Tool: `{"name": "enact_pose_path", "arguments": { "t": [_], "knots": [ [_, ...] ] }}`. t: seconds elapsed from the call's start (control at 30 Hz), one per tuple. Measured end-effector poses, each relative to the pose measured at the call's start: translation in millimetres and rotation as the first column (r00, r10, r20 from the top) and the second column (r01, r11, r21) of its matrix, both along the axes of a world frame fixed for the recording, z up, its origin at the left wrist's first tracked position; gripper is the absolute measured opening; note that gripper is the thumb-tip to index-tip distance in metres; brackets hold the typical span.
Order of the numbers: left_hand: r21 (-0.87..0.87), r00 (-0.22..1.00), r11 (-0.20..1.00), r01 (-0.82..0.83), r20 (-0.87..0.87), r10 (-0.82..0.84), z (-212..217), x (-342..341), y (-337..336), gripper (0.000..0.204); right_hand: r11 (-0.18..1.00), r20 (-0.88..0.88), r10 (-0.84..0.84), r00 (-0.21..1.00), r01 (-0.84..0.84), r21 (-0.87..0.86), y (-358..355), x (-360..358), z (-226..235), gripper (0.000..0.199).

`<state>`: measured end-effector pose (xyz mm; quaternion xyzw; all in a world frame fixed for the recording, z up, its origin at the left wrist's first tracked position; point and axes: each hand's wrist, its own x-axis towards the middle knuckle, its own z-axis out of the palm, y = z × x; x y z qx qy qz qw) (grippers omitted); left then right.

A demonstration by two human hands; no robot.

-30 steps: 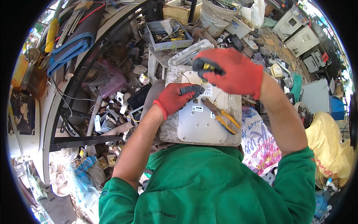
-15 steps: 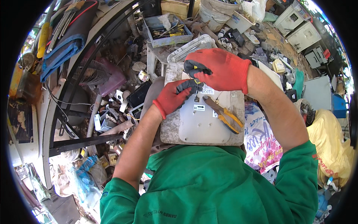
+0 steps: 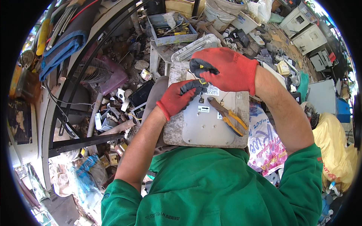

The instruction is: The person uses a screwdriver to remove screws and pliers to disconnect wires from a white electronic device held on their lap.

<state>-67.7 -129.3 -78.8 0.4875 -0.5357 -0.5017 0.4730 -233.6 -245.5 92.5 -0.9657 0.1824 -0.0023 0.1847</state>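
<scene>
- Head view, frame centre: left hand (image 3: 177, 98) and right hand (image 3: 226, 69), red-gloved, fingertips pinching a small yellow part (image 3: 202, 81) between them.
- Grey panel (image 3: 205, 126) lies beneath; orange-handled pliers (image 3: 227, 116) rest on it.

Red-black gloves (image 3: 226, 69); grey panel (image 3: 205, 126); orange-handled pliers (image 3: 228, 115); green sweatshirt (image 3: 218, 188).
</scene>
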Motion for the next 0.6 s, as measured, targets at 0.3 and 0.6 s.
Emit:
{"name": "enact_pose_path", "arguments": {
  "t": [0.3,0.6],
  "knots": [
    [-0.015,1.000,1.000,-0.014,0.012,0.014,5.1,-2.8,2.8,0.029,0.999,-0.057,0.036,0.998,-0.036,0.008,6.0,3.3,9.0,0.047],
    [0.028,1.000,1.000,0.005,0.029,-0.005,6.2,-3.6,8.1,0.019,0.974,-0.565,-0.136,0.814,0.006,-0.225,29.2,36.4,45.7,0.039]
  ]
}}
